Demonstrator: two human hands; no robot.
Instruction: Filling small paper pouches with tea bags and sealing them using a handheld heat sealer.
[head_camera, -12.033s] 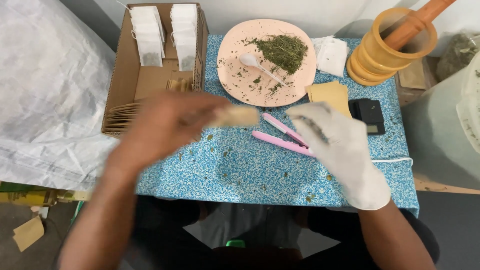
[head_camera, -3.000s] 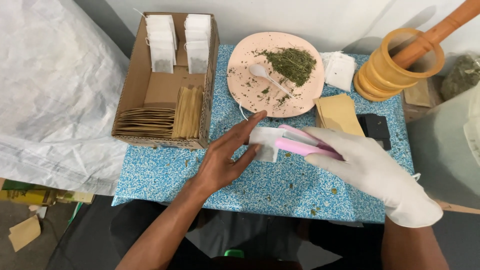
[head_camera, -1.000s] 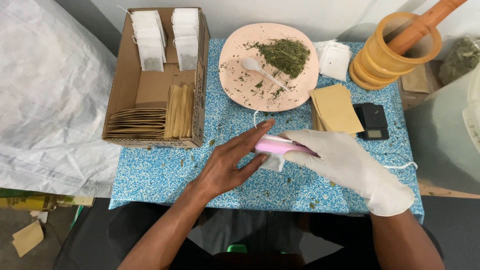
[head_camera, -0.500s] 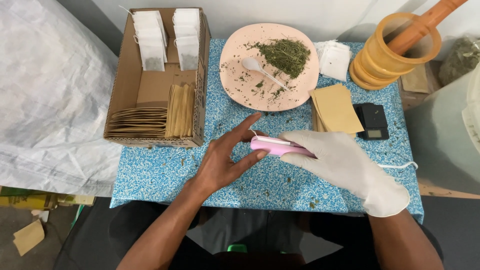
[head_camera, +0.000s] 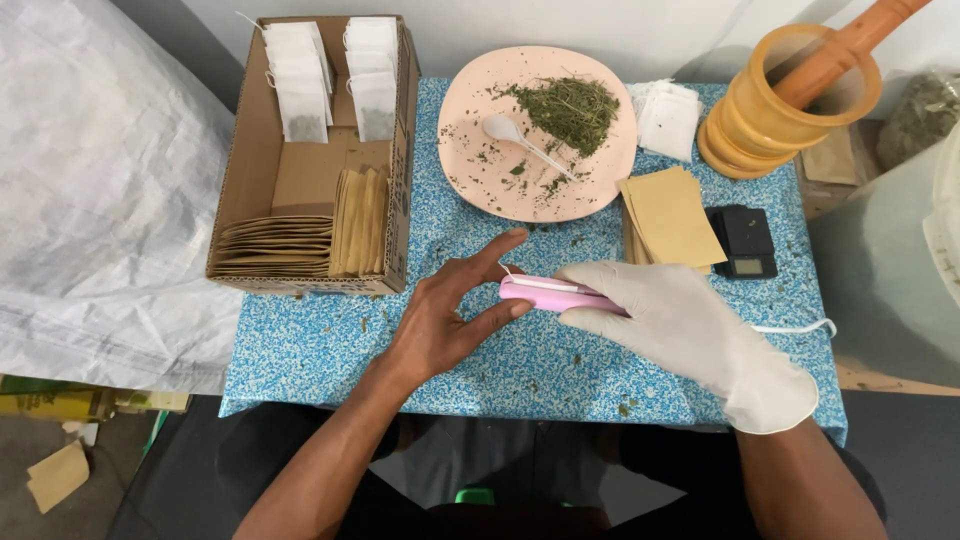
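Pink handheld sealer (head_camera: 548, 293) lies on the blue speckled tablecloth (head_camera: 320, 350), near the middle, just near of the pink plate (head_camera: 470, 190). My gloved right hand (head_camera: 672, 318) is wrapped closed around its right end. My bare left hand (head_camera: 445, 315) is spread open, fingertips touching its left end, grasping nothing. Plate carries dried herbs (head_camera: 572, 106) and 1 white spoon (head_camera: 518, 140). Right of plate: tan envelopes (head_camera: 672, 215), black scale (head_camera: 742, 240). Far right: yellow mortar (head_camera: 775, 110). Far left: cardboard box (head_camera: 240, 200) of tea bags (head_camera: 298, 80).
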